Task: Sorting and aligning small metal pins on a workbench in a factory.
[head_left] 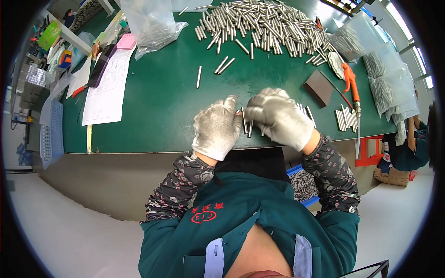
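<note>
Both my hands wear whitish work gloves, smudged grey, and work close together near the table's front edge. My left hand point(215, 128) is closed, its fingertips beside an upright-lying metal pin point(244, 120). Curled over the table, my right hand point(280, 118) is closed too and slightly blurred; its fingertips touch or hover over a second pin point(250, 129). What lies inside either hand's fingers is hidden. More pins point(309, 116) lie partly behind my right hand. Three loose pins, one of them a single pin point(199, 77), lie farther off.
A large heap of metal pins point(264, 25) covers the far table. At right are a dark brown block point(318, 88), an orange air gun point(351, 85), a row of pins point(346, 118) and bagged pins point(387, 88). Papers point(109, 88) lie left; a blue bin point(306, 185) sits below.
</note>
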Demonstrator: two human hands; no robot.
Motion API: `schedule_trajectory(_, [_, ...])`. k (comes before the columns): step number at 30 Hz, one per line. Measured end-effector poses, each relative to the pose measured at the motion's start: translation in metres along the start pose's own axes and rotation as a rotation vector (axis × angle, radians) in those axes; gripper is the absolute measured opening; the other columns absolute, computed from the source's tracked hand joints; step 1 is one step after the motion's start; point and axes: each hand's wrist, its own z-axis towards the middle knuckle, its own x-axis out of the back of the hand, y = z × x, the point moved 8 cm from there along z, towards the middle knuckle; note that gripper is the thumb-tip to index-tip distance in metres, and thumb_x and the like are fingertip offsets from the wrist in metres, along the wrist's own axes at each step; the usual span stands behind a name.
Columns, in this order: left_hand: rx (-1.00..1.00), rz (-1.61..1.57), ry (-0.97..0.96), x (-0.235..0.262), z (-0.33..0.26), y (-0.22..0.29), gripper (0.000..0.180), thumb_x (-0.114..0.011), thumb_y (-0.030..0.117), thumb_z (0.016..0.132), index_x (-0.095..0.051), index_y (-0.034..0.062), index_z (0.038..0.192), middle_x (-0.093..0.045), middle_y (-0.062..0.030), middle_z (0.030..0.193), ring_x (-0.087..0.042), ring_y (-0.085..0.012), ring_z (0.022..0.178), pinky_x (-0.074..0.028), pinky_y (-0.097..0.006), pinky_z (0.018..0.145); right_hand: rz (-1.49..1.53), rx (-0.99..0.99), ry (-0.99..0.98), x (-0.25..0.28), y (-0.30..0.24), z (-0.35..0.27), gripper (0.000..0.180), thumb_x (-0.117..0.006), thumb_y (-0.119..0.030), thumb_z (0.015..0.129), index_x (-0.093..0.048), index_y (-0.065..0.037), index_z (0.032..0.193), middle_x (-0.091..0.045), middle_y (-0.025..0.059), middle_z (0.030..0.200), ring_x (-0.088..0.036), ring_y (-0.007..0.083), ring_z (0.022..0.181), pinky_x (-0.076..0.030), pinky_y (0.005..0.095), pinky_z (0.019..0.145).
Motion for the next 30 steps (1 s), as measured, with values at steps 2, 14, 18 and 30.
schedule_trajectory(2, [0.009, -0.072, -0.068, -0.001, 0.0, 0.006, 0.038, -0.064, 0.021, 0.082, -0.056, 0.0069, 0.116, -0.065, -0.011, 0.087, -0.064, -0.0304, 0.075, -0.051, -0.04, 0.065, 0.01, -0.157, 0.07, 0.021, 0.023, -0.007, 0.036, -0.063, -0.001, 0.066, -0.066, -0.008, 0.101, -0.064, 0.0102, 0.098, -0.058, 0.0301, 0.094, -0.043, 0.0404, 0.087])
schedule_trajectory(14, [-0.352, -0.226, -0.376, -0.013, 0.008, 0.039, 0.083, -0.083, 0.025, 0.06, -0.046, 0.007, 0.133, -0.047, -0.0169, 0.128, -0.052, -0.0365, 0.114, -0.048, -0.041, 0.093, -0.052, -0.309, -0.207, 0.018, 0.062, -0.096, 0.098, -0.072, -0.06, 0.061, -0.044, -0.004, 0.136, -0.044, 0.0245, 0.137, -0.039, 0.0412, 0.129, -0.032, 0.0478, 0.106])
schedule_trajectory(18, [-0.385, -0.202, -0.339, -0.013, 0.009, 0.056, 0.079, -0.08, 0.034, 0.064, -0.049, 0.0082, 0.131, -0.05, -0.0153, 0.125, -0.051, -0.0357, 0.112, -0.046, -0.043, 0.093, -0.055, -0.357, -0.054, 0.014, 0.055, -0.104, 0.09, -0.076, -0.045, 0.055, -0.049, -0.005, 0.132, -0.05, 0.0199, 0.131, -0.044, 0.0398, 0.124, -0.035, 0.0475, 0.103])
schedule_trajectory(30, [-0.507, -0.075, -0.184, -0.029, 0.005, 0.078, 0.07, -0.068, 0.039, 0.075, -0.047, 0.0015, 0.13, -0.049, -0.0182, 0.119, -0.046, -0.0366, 0.11, -0.038, -0.048, 0.095, -0.134, -0.393, 0.117, 0.014, 0.046, -0.092, 0.074, -0.069, -0.056, 0.066, -0.057, -0.007, 0.12, -0.056, 0.0136, 0.114, -0.052, 0.0351, 0.104, -0.039, 0.0479, 0.092])
